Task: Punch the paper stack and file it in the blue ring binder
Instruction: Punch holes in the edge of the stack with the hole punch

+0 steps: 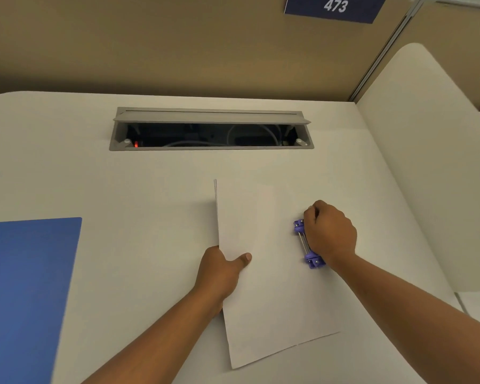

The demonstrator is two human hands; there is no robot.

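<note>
Pinching the paper stack mid-desk at its left edge, thumb on top, the left hand steadies sheets that look light and floppy, best held there, while the right hand curls over the purple punch; the blue ring binder lies well left.

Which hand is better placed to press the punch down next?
Right. The right hand curls over the punch at the right edge of the paper; the left hand pinches the opposite edge, steadying it.

White desk with open grey cable hatch, tan partition wall, blue "473" sign.
</note>
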